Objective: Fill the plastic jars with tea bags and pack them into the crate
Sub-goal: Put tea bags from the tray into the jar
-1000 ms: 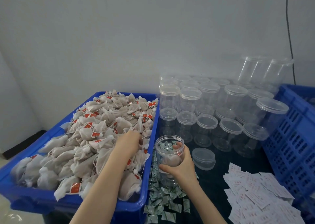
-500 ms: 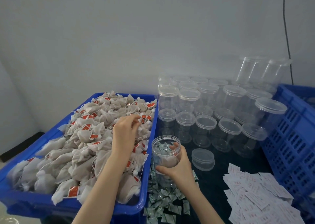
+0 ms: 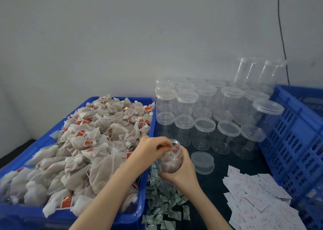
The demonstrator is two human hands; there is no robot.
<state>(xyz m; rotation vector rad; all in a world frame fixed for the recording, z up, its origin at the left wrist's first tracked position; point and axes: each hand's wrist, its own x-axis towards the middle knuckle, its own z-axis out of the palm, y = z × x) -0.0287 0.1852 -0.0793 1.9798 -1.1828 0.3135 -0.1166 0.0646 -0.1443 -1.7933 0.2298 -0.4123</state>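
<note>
**Gently, the tea bag goes into the jar**

Now the fingers of the left hand are bunched together right over the open mouth of the jar. They seem to pinch a tea bag and poke it down inside, but the bag itself is hidden by the fingers, so I cannot be sure. The right hand is wrapped around the jar from the side and below, and holds it a little tilted toward the left hand. Something brownish already sits low in the jar.

To do this step well, I think the right hand should hold the jar firm, because it is light and could tip. The left fingers should let go only when the bag is well past the rim, so the string and tag do not hang out.

Just left of the hands is the blue bin, heaped with tea bags, so the next bag is near. The loose lid lies just right of the jar, ready to go on. Behind it stand many empty jars. The crate waits at the far right. Small green packets and white slips lie in front on the table.
</note>
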